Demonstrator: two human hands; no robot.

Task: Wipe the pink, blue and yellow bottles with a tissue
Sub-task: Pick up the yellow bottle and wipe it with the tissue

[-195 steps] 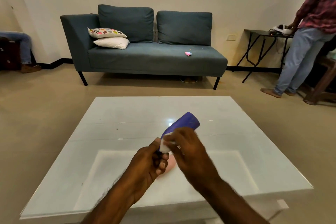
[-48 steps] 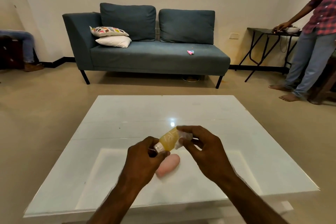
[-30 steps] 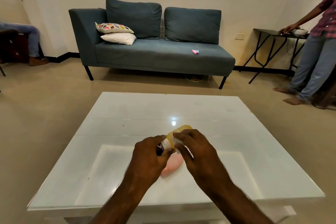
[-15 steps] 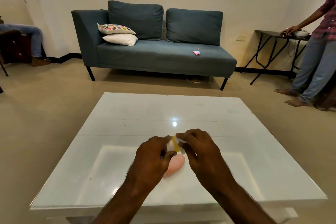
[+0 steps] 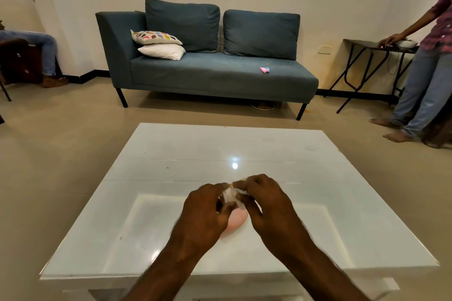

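Note:
Both my hands meet above the white glossy table (image 5: 171,161). My left hand (image 5: 205,212) grips the cap end of the small yellow bottle (image 5: 231,186), of which only a sliver shows between the fingers. My right hand (image 5: 266,205) presses a white tissue (image 5: 232,195) around the bottle's body. The pink bottle (image 5: 236,223) lies on the table just under my hands, partly covered by them. The blue bottle is not in view.
A teal sofa (image 5: 210,73) with two pillows (image 5: 159,44) stands beyond the table. A person (image 5: 425,63) stands at the right by a black side table (image 5: 367,46). Another person's legs (image 5: 41,44) show at far left.
I held the blue bottle 6.5 s ago; now it is the yellow one. Over the last second my right hand slid the tissue along it toward my left hand, covering almost all of it.

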